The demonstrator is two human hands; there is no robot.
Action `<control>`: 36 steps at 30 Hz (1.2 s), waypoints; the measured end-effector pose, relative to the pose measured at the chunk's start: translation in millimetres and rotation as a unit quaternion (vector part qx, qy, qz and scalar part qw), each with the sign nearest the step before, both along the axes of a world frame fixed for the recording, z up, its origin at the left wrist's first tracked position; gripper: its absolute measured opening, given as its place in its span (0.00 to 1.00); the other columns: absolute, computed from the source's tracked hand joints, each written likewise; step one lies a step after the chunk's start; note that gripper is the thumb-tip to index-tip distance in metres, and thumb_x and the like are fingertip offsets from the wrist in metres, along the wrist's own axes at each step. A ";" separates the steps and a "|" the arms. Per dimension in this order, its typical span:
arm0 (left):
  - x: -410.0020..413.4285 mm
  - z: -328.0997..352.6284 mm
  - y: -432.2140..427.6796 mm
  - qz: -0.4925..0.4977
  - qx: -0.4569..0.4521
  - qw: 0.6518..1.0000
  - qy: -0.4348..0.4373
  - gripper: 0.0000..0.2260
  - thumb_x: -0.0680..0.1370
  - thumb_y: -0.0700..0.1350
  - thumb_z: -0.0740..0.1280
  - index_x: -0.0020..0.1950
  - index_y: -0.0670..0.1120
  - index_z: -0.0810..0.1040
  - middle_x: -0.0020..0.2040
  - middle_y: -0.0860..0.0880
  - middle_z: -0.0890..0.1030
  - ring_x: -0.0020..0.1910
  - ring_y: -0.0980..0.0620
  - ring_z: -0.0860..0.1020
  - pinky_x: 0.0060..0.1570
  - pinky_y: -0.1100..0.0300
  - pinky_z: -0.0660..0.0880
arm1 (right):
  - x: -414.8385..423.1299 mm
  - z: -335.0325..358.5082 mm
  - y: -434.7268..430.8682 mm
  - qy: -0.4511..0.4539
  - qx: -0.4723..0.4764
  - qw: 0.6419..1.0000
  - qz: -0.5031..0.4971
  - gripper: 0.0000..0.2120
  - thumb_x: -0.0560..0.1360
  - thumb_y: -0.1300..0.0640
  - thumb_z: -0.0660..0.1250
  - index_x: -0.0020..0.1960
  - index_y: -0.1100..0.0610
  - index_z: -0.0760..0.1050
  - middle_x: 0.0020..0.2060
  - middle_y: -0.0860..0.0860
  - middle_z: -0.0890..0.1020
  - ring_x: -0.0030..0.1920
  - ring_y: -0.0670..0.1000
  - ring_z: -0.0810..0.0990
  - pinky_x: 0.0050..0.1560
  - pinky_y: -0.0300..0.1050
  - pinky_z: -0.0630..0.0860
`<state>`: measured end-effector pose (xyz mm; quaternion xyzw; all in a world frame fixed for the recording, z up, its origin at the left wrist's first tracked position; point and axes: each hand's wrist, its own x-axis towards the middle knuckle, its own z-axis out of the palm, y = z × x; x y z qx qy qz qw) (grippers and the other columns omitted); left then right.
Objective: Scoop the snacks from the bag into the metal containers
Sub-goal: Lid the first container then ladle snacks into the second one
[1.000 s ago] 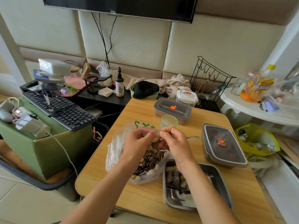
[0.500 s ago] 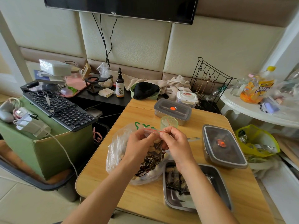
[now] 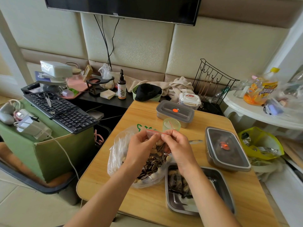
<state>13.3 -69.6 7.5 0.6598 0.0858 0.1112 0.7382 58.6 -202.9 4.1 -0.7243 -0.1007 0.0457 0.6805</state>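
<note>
Above snack bag (image 3: 118, 154): left hand (image 3: 141, 149), right hand (image 3: 178, 148) both pinching red zip strip (image 3: 157, 132), fingertips meeting

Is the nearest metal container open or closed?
Open: the container has no lid, and snacks lie inside.

A black keyboard (image 3: 62, 112) lies on a green box (image 3: 49, 153) well left of the left hand (image 3: 141, 149); a brown spray bottle (image 3: 121, 86) stands beyond that hand, off the surface (image 3: 147, 202); a black wire rack (image 3: 211, 79) rises beyond the right hand (image 3: 178, 146); a yellow bag (image 3: 260, 141) sits to its right.
</note>
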 end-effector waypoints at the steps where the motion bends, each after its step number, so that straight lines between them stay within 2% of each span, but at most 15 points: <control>1: 0.2 -0.1 -0.1 0.001 0.001 1.000 0.000 0.06 0.81 0.44 0.71 0.52 0.43 0.85 0.45 0.42 0.87 0.46 0.41 0.86 0.43 0.51 0.85 | 0.2 -0.3 0.0 -0.005 -0.004 1.000 -0.004 0.06 0.81 0.57 0.69 0.46 0.55 0.82 0.45 0.62 0.85 0.42 0.53 0.79 0.42 0.49 0.76; 4: 0.3 -0.2 -0.3 0.008 0.011 1.000 -0.006 0.05 0.81 0.44 0.71 0.51 0.43 0.85 0.44 0.43 0.87 0.46 0.42 0.86 0.44 0.49 0.85 | 1.0 -1.8 0.0 -0.024 -0.009 1.000 -0.010 0.06 0.80 0.57 0.70 0.45 0.54 0.82 0.45 0.61 0.84 0.42 0.55 0.80 0.43 0.52 0.77; 7: 0.6 -1.5 -0.5 0.011 0.013 1.000 -0.003 0.05 0.80 0.45 0.72 0.51 0.44 0.85 0.44 0.44 0.87 0.46 0.42 0.86 0.45 0.46 0.85 | 0.1 -1.3 0.7 -0.047 -0.016 0.999 -0.013 0.06 0.77 0.51 0.70 0.44 0.52 0.82 0.43 0.58 0.85 0.48 0.62 0.83 0.50 0.58 0.81; 11: 0.9 -3.7 -0.1 0.010 0.023 1.000 0.004 0.05 0.80 0.47 0.72 0.50 0.47 0.85 0.44 0.46 0.87 0.46 0.44 0.86 0.48 0.40 0.84 | -0.5 -0.3 0.9 -0.068 -0.032 0.997 -0.017 0.06 0.75 0.48 0.69 0.43 0.50 0.81 0.41 0.53 0.85 0.48 0.58 0.84 0.53 0.60 0.82; 14: 0.9 -3.0 -0.9 0.010 0.021 1.000 0.006 0.06 0.80 0.46 0.72 0.50 0.45 0.85 0.45 0.44 0.87 0.46 0.46 0.86 0.47 0.44 0.85 | -0.8 0.4 0.6 -0.074 -0.040 0.996 -0.022 0.06 0.78 0.52 0.70 0.43 0.51 0.81 0.39 0.49 0.85 0.44 0.51 0.82 0.52 0.58 0.82; 18: -1.2 2.4 -1.5 0.014 -0.043 0.999 0.015 0.08 0.81 0.42 0.71 0.50 0.36 0.82 0.46 0.34 0.84 0.38 0.45 0.83 0.34 0.57 0.83 | 1.2 1.5 -2.0 -0.052 -0.030 0.998 -0.030 0.07 0.78 0.54 0.70 0.42 0.51 0.80 0.36 0.48 0.83 0.38 0.46 0.78 0.43 0.50 0.76; 20: -0.6 1.5 -0.5 0.013 -0.044 0.999 0.017 0.08 0.81 0.42 0.71 0.49 0.36 0.82 0.46 0.33 0.83 0.37 0.43 0.83 0.33 0.57 0.82 | 1.7 1.4 -3.4 -0.032 -0.025 0.999 -0.018 0.07 0.78 0.53 0.69 0.42 0.50 0.80 0.36 0.48 0.83 0.38 0.45 0.77 0.42 0.47 0.73; 23: 0.4 0.5 0.2 0.010 -0.047 0.999 0.013 0.08 0.81 0.42 0.70 0.49 0.36 0.81 0.46 0.33 0.82 0.35 0.43 0.81 0.33 0.53 0.83 | -0.6 2.9 -3.1 -0.020 -0.018 1.000 -0.005 0.07 0.81 0.56 0.69 0.44 0.52 0.81 0.36 0.49 0.83 0.37 0.44 0.77 0.41 0.43 0.73; 27: -0.5 1.6 -1.0 0.012 -0.042 0.999 0.010 0.09 0.81 0.42 0.70 0.50 0.35 0.81 0.44 0.34 0.83 0.34 0.46 0.82 0.30 0.57 0.80 | -2.4 3.9 -1.5 -0.043 -0.016 0.999 -0.009 0.07 0.81 0.57 0.70 0.45 0.57 0.81 0.41 0.56 0.86 0.41 0.48 0.80 0.46 0.47 0.77; 30: 0.0 0.5 -1.1 0.001 -0.033 0.999 0.009 0.09 0.81 0.43 0.70 0.52 0.36 0.81 0.46 0.34 0.83 0.36 0.45 0.82 0.33 0.58 0.82 | -2.2 3.9 -1.3 -0.048 -0.018 0.998 -0.019 0.06 0.78 0.53 0.71 0.44 0.54 0.82 0.40 0.52 0.86 0.43 0.48 0.82 0.49 0.50 0.80; 33: 0.0 -0.6 -0.8 -0.007 -0.023 1.000 0.010 0.08 0.81 0.43 0.70 0.53 0.37 0.83 0.47 0.36 0.85 0.41 0.39 0.84 0.38 0.57 0.83 | -3.1 6.1 -1.2 -0.062 -0.031 0.997 -0.022 0.07 0.80 0.57 0.71 0.44 0.56 0.82 0.37 0.47 0.85 0.43 0.44 0.81 0.51 0.48 0.80; 36: 0.3 -0.7 -0.4 -0.011 -0.031 0.999 0.009 0.08 0.81 0.43 0.70 0.51 0.38 0.83 0.46 0.36 0.85 0.41 0.41 0.84 0.39 0.52 0.84 | -4.3 7.1 -0.5 -0.076 -0.053 0.996 -0.019 0.07 0.81 0.59 0.70 0.44 0.54 0.82 0.37 0.44 0.84 0.43 0.42 0.81 0.52 0.50 0.80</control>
